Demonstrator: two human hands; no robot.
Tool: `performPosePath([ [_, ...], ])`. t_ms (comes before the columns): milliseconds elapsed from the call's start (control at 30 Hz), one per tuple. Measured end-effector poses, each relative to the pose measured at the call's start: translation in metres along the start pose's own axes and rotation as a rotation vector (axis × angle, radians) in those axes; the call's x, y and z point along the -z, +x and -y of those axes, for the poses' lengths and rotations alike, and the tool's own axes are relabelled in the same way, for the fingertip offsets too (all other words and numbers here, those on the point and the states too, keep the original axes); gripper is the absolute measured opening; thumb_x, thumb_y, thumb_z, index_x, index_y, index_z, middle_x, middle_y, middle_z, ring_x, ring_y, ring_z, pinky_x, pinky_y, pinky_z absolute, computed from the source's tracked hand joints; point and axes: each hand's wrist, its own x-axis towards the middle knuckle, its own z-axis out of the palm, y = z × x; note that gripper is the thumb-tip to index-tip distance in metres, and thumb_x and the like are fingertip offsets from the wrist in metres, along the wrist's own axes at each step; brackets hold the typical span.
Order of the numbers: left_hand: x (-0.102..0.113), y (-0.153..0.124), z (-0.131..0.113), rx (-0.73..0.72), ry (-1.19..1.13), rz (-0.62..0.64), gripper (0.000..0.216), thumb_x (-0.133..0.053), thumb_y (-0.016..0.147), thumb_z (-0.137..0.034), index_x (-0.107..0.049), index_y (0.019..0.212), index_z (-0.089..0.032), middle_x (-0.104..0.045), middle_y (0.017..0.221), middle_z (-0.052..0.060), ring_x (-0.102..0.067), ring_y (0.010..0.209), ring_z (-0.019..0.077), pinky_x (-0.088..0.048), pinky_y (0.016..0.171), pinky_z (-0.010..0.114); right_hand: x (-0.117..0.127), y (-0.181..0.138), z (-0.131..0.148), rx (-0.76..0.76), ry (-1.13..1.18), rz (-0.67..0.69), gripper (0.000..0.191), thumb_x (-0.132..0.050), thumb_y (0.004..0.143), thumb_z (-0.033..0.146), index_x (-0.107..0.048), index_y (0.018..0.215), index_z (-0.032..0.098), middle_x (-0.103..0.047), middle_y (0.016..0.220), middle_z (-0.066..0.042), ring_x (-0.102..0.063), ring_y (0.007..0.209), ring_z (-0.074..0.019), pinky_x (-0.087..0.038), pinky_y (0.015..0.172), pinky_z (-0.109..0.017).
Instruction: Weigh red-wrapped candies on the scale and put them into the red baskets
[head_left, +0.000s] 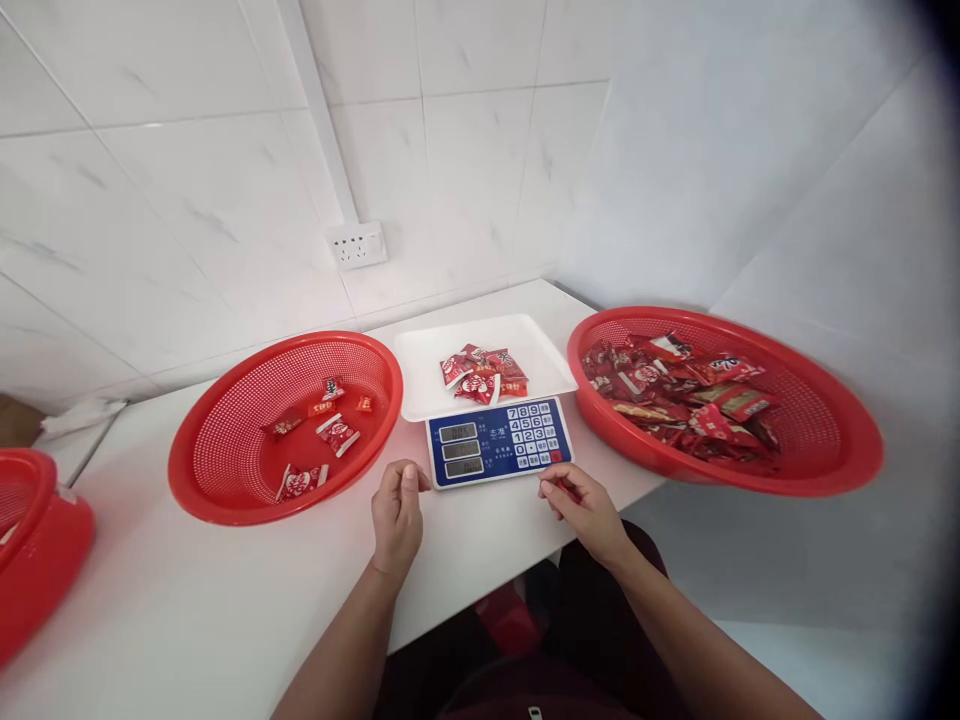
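Note:
My left hand (pixel 397 508) is curled closed on the white table, just beside the left corner of a blue digital scale (pixel 495 450); its palm side is hidden. At the scale's front right corner, my right hand (pixel 585 508) is closed around a small red packet (pixel 571 490), mostly covered by the fingers. A white tray (pixel 540 365) sits on top of the scale and bears a small heap of red wrapped snack packets (pixel 484 375). Digits show on the scale's displays, too faint to read surely.
To the left, a red mesh basket (pixel 202 440) contains several scattered packets. On the right stands another red basket (pixel 840 470), piled with red packets and reaching past the table edge. Part of a third red basket (pixel 52 560) shows far left. A wall socket (pixel 358 245) is behind.

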Motion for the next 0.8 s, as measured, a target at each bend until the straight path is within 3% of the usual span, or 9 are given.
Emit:
performPosePath([
  [367, -0.003, 0.004, 0.003, 0.037, 0.018, 0.016, 0.028, -0.036, 0.089, -0.036, -0.047, 0.069, -0.020, -0.053, 0.064, -0.001, -0.051, 0.062, 0.0120, -0.042, 0.062, 0.023, -0.009, 0.005, -0.011, 0.020, 0.009, 0.146, 0.016, -0.052, 0.075, 0.034, -0.057, 0.075, 0.019, -0.054, 0.066, 0.000, -0.048, 0.059, -0.0132, -0.039, 0.049, -0.023],
  [567, -0.005, 0.003, 0.005, 0.055, 0.020, 0.042, 0.028, -0.038, 0.087, -0.037, -0.048, 0.068, -0.020, -0.052, 0.064, -0.001, -0.050, 0.062, 0.0122, -0.041, 0.061, 0.023, -0.008, 0.006, -0.012, 0.040, -0.017, 0.189, 0.016, -0.051, 0.077, 0.033, -0.057, 0.076, 0.019, -0.055, 0.069, 0.000, -0.051, 0.064, -0.0142, -0.042, 0.059, -0.026],
  [800, -0.003, 0.006, -0.003, 0.102, -0.030, -0.015, 0.025, -0.037, 0.088, -0.040, -0.051, 0.087, -0.020, -0.055, 0.065, -0.001, -0.053, 0.063, 0.0130, -0.045, 0.063, 0.025, -0.007, 0.004, -0.015, 0.102, -0.028, 0.224, 0.015, -0.049, 0.079, 0.031, -0.056, 0.075, 0.018, -0.055, 0.070, -0.001, -0.051, 0.067, -0.0147, -0.042, 0.064, -0.026],
])
